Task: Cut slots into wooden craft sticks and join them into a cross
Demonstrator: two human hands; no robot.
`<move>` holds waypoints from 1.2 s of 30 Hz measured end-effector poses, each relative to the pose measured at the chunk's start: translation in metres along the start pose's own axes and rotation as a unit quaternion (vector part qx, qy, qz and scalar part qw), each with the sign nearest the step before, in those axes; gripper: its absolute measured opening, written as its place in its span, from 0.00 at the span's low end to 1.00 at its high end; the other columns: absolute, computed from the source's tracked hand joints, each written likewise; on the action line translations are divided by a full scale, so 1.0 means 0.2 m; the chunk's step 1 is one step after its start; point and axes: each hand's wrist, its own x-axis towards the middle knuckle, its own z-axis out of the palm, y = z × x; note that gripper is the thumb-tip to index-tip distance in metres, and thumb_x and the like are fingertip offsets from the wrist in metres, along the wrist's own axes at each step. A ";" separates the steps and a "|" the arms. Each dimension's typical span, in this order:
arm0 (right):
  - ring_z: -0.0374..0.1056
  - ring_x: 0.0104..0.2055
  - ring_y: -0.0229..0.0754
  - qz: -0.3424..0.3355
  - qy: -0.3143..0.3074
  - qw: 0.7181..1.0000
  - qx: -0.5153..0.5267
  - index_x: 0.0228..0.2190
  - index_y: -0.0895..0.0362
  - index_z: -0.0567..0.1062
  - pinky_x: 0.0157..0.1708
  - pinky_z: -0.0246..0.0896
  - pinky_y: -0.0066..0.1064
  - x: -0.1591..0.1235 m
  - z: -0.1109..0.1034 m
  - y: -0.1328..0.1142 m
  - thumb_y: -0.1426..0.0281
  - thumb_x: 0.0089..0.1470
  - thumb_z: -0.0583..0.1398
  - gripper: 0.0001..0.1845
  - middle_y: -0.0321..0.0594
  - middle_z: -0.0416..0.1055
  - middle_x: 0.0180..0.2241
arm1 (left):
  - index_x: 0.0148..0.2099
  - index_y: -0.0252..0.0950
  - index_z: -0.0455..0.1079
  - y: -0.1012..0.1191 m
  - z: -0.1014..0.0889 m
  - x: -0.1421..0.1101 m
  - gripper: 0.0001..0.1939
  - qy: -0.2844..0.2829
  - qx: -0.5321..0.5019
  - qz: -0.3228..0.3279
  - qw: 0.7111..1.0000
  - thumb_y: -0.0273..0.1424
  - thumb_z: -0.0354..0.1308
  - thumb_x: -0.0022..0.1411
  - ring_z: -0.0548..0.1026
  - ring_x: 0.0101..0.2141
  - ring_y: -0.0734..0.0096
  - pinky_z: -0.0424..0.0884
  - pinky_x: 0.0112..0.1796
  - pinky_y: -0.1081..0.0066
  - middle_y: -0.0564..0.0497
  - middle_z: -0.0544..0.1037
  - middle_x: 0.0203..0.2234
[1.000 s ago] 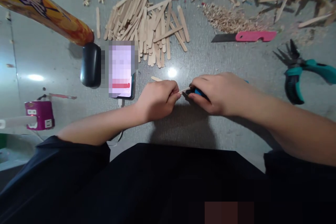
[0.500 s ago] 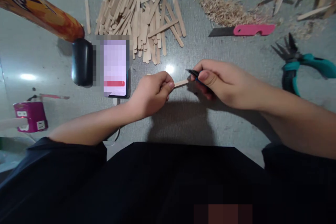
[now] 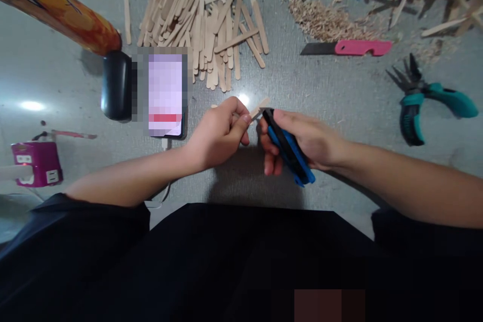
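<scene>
My left hand (image 3: 222,133) pinches a wooden craft stick (image 3: 260,106) between thumb and fingers; its free end sticks out to the right. A blue and black utility knife (image 3: 292,151) lies in the closed grip of my right hand (image 3: 302,133). The knife's short dark blade is at the stick, close to my left fingertips; whether it touches the wood I cannot tell. Beyond my hands lies a heap of loose craft sticks (image 3: 222,35) on the grey table (image 3: 339,90).
Farther right are a pink-handled cutter (image 3: 362,48), teal-handled pliers (image 3: 412,115) and a pile of wood shavings (image 3: 328,17). To the left are a phone (image 3: 165,95) on a cable, a black rounded object (image 3: 116,85), an orange cylinder (image 3: 68,15) and a purple power adapter (image 3: 35,163).
My right hand has turned, bringing the knife's blue body into view and its blade to the stick. The stick's free end now tilts farther away from me. My left hand keeps its pinch.
</scene>
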 end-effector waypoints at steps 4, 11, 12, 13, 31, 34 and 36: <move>0.87 0.29 0.52 0.007 0.012 1.000 -0.002 0.40 0.53 0.73 0.27 0.83 0.33 0.01 0.02 0.01 0.53 0.80 0.56 0.19 0.37 0.76 0.26 | 0.43 0.41 0.67 -0.01 0.02 -0.01 0.06 0.015 -0.016 0.010 1.000 0.31 0.59 0.78 0.76 0.22 0.74 0.66 0.26 0.69 0.56 0.84 0.25; 0.87 0.29 0.53 0.016 0.003 1.000 -0.002 0.41 0.53 0.75 0.25 0.83 0.33 0.01 0.00 0.02 0.55 0.81 0.52 0.20 0.39 0.78 0.26 | 0.42 0.42 0.65 -0.04 0.04 -0.01 0.09 0.030 0.001 0.029 0.999 0.32 0.60 0.79 0.77 0.22 0.75 0.66 0.25 0.70 0.57 0.84 0.25; 0.87 0.29 0.53 0.017 0.003 1.000 -0.001 0.41 0.53 0.75 0.25 0.83 0.33 0.01 0.00 0.01 0.55 0.81 0.52 0.20 0.39 0.78 0.26 | 0.42 0.42 0.65 -0.05 0.04 -0.01 0.09 0.032 0.004 0.036 0.999 0.32 0.60 0.79 0.78 0.22 0.75 0.67 0.25 0.70 0.57 0.84 0.25; 0.87 0.29 0.53 0.018 0.005 1.000 0.000 0.40 0.53 0.75 0.25 0.83 0.33 0.01 0.01 0.01 0.56 0.81 0.52 0.20 0.39 0.78 0.26 | 0.42 0.42 0.65 -0.05 0.04 -0.01 0.09 0.034 0.009 0.041 0.999 0.32 0.60 0.79 0.78 0.23 0.75 0.67 0.26 0.69 0.57 0.84 0.25; 0.84 0.24 0.55 0.097 0.019 0.994 0.040 0.39 0.51 0.71 0.18 0.77 0.33 0.01 0.04 -0.01 0.50 0.76 0.58 0.19 0.38 0.75 0.22 | 0.42 0.43 0.63 -0.06 0.05 -0.04 0.08 0.079 0.215 0.128 0.965 0.34 0.58 0.78 0.70 0.22 0.71 0.60 0.28 0.66 0.56 0.75 0.24; 0.84 0.25 0.54 0.095 0.004 0.995 0.034 0.40 0.51 0.72 0.17 0.76 0.32 0.01 0.03 -0.02 0.51 0.75 0.59 0.17 0.38 0.75 0.22 | 0.42 0.43 0.63 -0.05 0.04 -0.04 0.08 0.062 0.177 0.091 0.978 0.33 0.58 0.78 0.69 0.22 0.72 0.60 0.28 0.66 0.56 0.76 0.23; 0.85 0.25 0.54 0.087 0.000 0.996 0.027 0.41 0.51 0.73 0.17 0.75 0.31 0.01 0.02 -0.03 0.52 0.76 0.59 0.16 0.37 0.75 0.22 | 0.42 0.43 0.63 -0.04 0.04 -0.03 0.08 0.058 0.138 0.063 0.987 0.32 0.58 0.77 0.70 0.22 0.72 0.61 0.28 0.66 0.56 0.76 0.23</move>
